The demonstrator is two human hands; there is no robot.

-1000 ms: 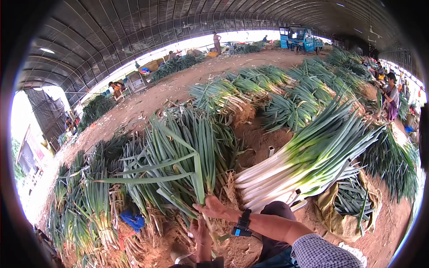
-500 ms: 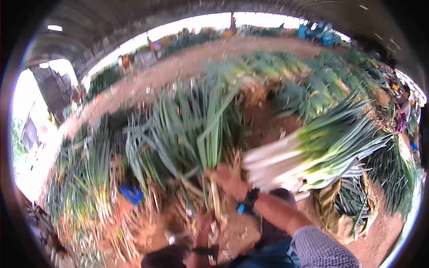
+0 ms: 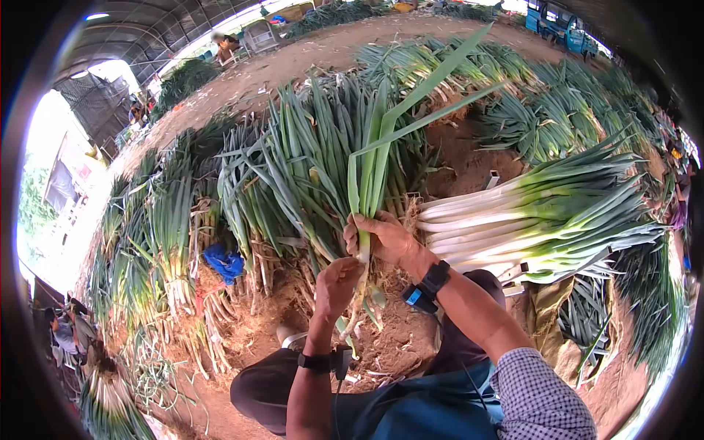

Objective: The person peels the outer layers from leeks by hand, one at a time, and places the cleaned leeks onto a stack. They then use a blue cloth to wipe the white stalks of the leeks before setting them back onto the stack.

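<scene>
I see the right hand (image 3: pixel 387 238) gripping the leek (image 3: pixel 372 187), root end toward me; left hand (image 3: pixel 336 287) nearer that end, hold unclear

Leek (image 3: pixel 372 180) is front and center, leek heap (image 3: pixel 308 161) just behind it and spreading left, leek stack (image 3: pixel 535 209) off right, sack (image 3: pixel 546 326) nearer than that with leaves (image 3: pixel 583 315) inside, truck (image 3: pixel 561 33) way back right.
</scene>
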